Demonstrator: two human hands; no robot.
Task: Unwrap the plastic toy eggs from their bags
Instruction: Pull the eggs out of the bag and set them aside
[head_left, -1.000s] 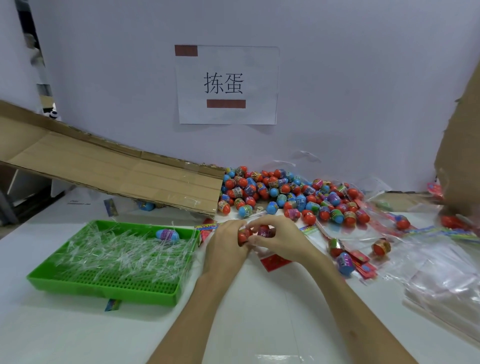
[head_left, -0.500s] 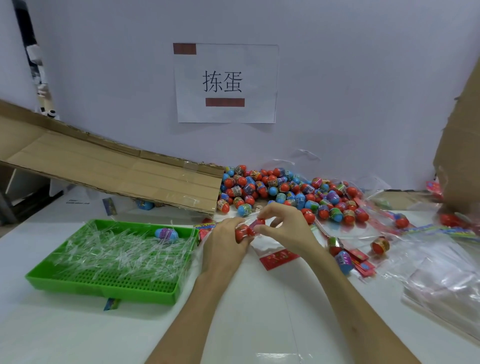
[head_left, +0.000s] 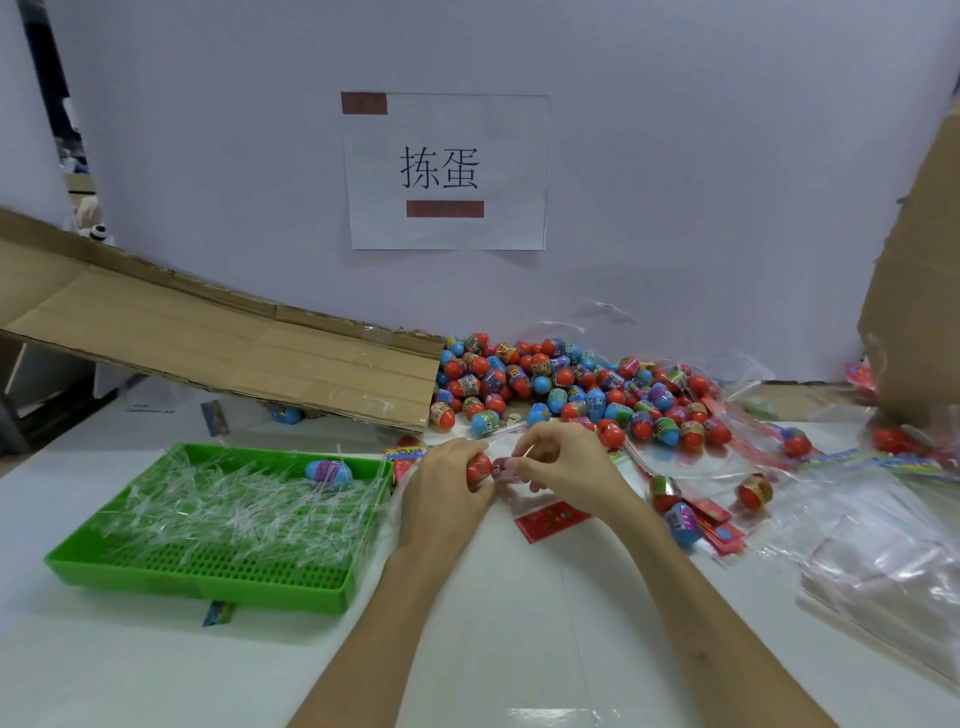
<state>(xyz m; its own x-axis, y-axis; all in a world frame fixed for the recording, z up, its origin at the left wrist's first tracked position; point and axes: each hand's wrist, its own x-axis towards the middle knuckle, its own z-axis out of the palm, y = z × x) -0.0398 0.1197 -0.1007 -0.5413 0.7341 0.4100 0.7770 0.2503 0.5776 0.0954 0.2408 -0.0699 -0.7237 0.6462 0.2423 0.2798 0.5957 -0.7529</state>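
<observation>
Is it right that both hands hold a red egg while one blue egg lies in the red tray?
No. The head view shows the tray is green, not red. The left hand and right hand do hold a red egg, and one blue egg lies in that tray.

"What can't you make out just right of the green tray?"
"The red egg. The fingers of the left hand and right hand cover most of it."
"Behind the tray?"
"A blue egg, half hidden under the cardboard flap, which runs off the left edge."
"Far right of the tray?"
"A cardboard box and clear bags, both cut off. The egg labels are too small to read."
</observation>
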